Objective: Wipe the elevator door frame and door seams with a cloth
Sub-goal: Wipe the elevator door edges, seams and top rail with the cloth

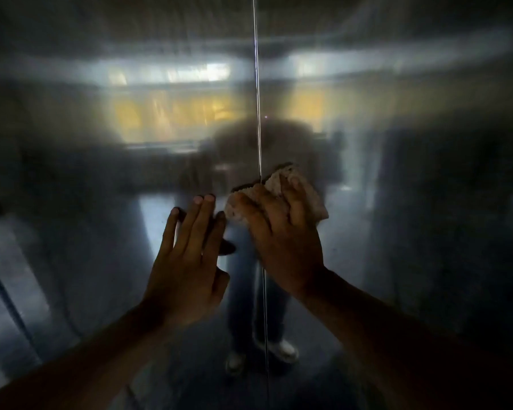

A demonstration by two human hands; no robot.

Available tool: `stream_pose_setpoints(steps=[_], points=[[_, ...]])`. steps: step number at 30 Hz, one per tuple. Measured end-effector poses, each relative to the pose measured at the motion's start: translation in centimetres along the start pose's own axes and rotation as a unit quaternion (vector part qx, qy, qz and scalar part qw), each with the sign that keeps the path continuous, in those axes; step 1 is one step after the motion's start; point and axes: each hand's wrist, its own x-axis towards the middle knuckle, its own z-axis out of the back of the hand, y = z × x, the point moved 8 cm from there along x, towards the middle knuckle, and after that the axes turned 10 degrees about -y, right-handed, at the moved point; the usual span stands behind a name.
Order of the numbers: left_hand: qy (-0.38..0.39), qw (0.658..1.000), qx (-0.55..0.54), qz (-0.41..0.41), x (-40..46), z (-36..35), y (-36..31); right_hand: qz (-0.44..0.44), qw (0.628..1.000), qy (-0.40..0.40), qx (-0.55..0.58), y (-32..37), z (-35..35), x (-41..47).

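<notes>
Two shut steel elevator door panels fill the view, and the thin vertical door seam (258,113) runs between them from top to bottom. My right hand (288,241) presses a pale, crumpled cloth (279,182) flat against the doors right over the seam, about mid-height. My left hand (187,261) lies flat on the left door panel (86,187) just beside it, fingers spread and holding nothing. The seam is hidden where the cloth and my right hand cover it.
The right door panel (412,202) is dim and shiny, with blurred reflections of a standing person and of lit windows behind. A dark vertical line (0,291) at the lower left marks the edge of the left panel.
</notes>
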Motion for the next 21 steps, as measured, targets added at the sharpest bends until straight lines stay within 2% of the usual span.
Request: stream_pose_setpoints(steps=[5, 12, 21], points=[[-0.009, 1.000, -0.016, 0.000, -4.5, -2.9, -1.2, 0.037, 0.998, 0.052, 0.029, 2.6, -1.4, -7.3], [-0.009, 0.999, -0.028, -0.015, -9.3, -5.8, -2.6, 0.022, 0.999, -0.010, 0.030, 3.9, 0.0, -10.4], [0.001, 0.999, -0.044, -0.029, -13.0, -8.5, -4.4, 0.020, 0.998, 0.025, 0.052, 5.3, -0.5, -16.1]])
